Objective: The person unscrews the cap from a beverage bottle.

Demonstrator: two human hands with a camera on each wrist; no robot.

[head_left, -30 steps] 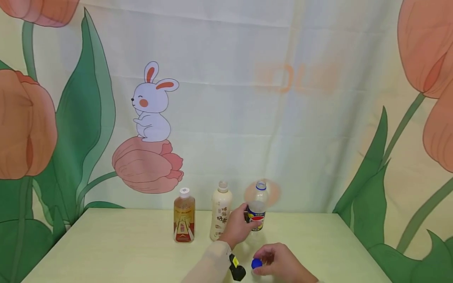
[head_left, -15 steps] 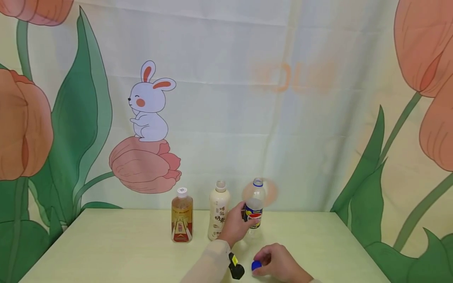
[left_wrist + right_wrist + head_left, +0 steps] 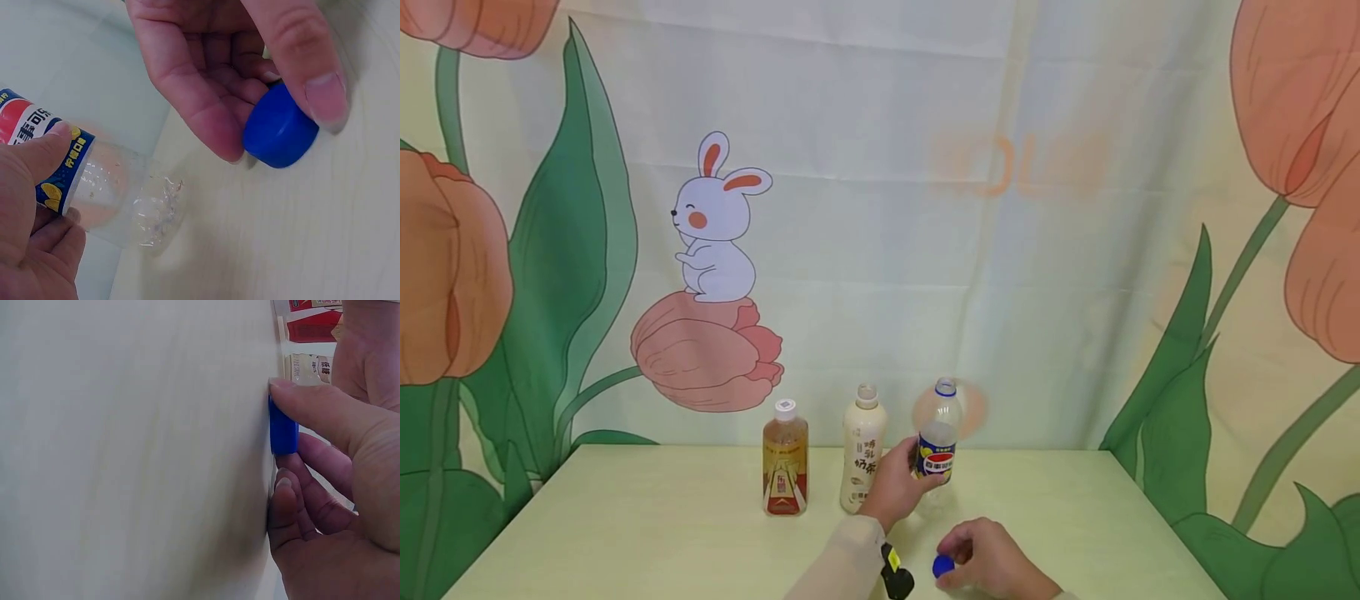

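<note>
My left hand (image 3: 897, 483) grips a clear plastic soda bottle (image 3: 947, 412) around its blue label; the bottle stands upright with its mouth uncapped. In the left wrist view the thumb lies across the label (image 3: 65, 153) and the fingers wrap beneath. Nearer the front, my right hand (image 3: 988, 557) pinches a blue bottle cap (image 3: 943, 567) between thumb and fingers, right at the tabletop. The cap (image 3: 284, 428) shows edge-on in the right wrist view, with the thumb on one side and fingertips on the other.
A cream milk-tea bottle (image 3: 859, 437) without a cap stands just left of my left hand. Farther left is an amber drink bottle (image 3: 786, 467) with a white cap. The pale table (image 3: 662, 517) ends at a printed curtain (image 3: 880, 208). A black wrist device (image 3: 897, 573) sits by the left sleeve.
The camera view shifts slightly. The soda bottle turns a little in my left hand, bringing more of its label's lettering to the front. My right hand keeps the cap in nearly the same place.
</note>
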